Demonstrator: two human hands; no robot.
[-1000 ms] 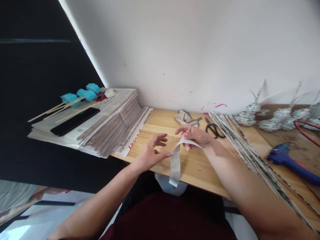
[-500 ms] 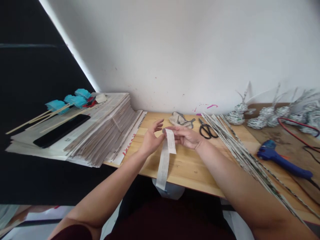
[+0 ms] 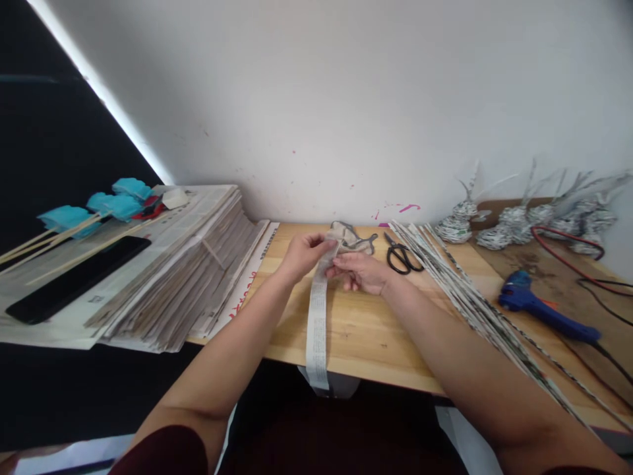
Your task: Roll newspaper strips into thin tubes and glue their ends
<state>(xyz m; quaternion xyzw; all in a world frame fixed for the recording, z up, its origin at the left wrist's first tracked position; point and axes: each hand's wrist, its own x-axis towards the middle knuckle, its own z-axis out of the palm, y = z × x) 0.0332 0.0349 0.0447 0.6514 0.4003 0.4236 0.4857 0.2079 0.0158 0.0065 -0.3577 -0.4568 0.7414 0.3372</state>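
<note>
A long strip of printed newspaper (image 3: 317,323) hangs from my fingers down over the table's front edge. My left hand (image 3: 305,255) pinches its upper end between thumb and fingertips. Just to the right, my right hand (image 3: 360,270) grips the strip's edge a little lower, its other fingers curled. Behind the hands lies a crumpled beige cloth (image 3: 353,239) with grey edging. Black-handled scissors (image 3: 401,256) rest to the right of the cloth.
Thin rolled paper sticks (image 3: 465,300) lie along the right. Beyond them are a blue glue gun (image 3: 546,310) and several woven paper figures (image 3: 455,227). At left, a tall newspaper stack (image 3: 173,284) carries a black phone (image 3: 79,280) and blue paper flowers (image 3: 123,198) on sticks.
The strip's folded-over upper end has been straightened, and it now hangs as one length. My left fingers have closed from spread to a pinch. The view has shifted slightly.
</note>
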